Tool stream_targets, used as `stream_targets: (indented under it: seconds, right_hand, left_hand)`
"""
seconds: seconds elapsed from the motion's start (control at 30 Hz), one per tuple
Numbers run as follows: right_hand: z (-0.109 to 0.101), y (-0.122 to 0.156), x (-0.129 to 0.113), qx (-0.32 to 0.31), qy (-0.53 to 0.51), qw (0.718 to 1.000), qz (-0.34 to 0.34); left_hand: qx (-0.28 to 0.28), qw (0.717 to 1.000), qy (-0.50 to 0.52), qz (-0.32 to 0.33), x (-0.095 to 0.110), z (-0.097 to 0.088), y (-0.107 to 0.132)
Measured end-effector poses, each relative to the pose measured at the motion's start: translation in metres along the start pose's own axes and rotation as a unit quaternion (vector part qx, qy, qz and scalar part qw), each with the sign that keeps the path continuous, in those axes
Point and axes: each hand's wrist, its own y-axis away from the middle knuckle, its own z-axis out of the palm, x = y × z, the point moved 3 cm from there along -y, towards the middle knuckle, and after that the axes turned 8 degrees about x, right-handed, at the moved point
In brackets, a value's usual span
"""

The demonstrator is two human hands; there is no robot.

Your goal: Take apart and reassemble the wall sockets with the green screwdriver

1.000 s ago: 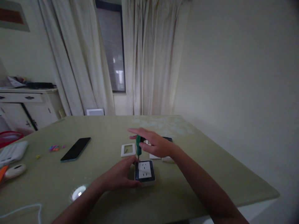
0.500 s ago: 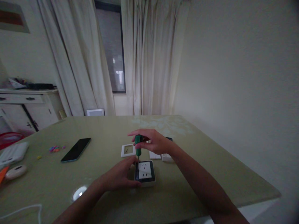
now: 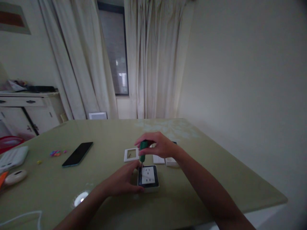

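Standing upright in right hand, screwdriver touches socket's left edge.

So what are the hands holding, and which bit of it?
The right hand pinches the green screwdriver by the top of its handle, standing upright. The left hand grips the socket along its left edge.

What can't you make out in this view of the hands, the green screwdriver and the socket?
Head view, screwdriver tip: too small and dim, beside the left hand thumb; contact with the socket unclear.
Head view, white pieces: partly hidden by the right hand.
Head view, white device and cable: cut off by the picture's edges.
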Motion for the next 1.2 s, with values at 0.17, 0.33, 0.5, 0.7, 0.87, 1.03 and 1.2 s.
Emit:
stream_targets:
  seconds: [0.17, 0.33, 0.5, 0.7, 0.87, 1.03, 1.2]
  right_hand:
    - [0.006, 0.002, -0.004, 0.077, 0.248, 0.966, 0.002]
    - [0.0, 0.004, 0.002, -0.046, -0.088, 0.993, 0.067]
    - [-0.007, 0.004, 0.015, -0.015, -0.114, 0.989, 0.098]
    - [-0.008, 0.003, 0.004, 0.08, 0.17, 0.981, 0.053]
    - [-0.005, 0.007, 0.001, -0.03, -0.002, 0.996, 0.086]
    - [-0.003, 0.006, 0.005, -0.009, -0.107, 0.99, 0.094]
    - [0.001, 0.005, -0.003, 0.042, 0.051, 0.993, 0.096]
  left_hand:
    - [-0.003, 1.0, 0.009, -0.006, 0.003, -0.001, 0.0]
    - [-0.003, 1.0, 0.022, -0.005, 0.003, 0.0, 0.001]
    - [-0.003, 1.0, 0.017, -0.005, 0.001, 0.0, 0.0]
    - [-0.007, 1.0, 0.011, -0.013, 0.003, -0.002, -0.001]
    - [0.0, 1.0, 0.016, -0.003, 0.002, 0.0, 0.0]
    - [-0.003, 1.0, 0.012, 0.005, -0.002, 0.0, 0.001]
    - [-0.003, 1.0, 0.005, -0.008, -0.005, 0.001, -0.001]
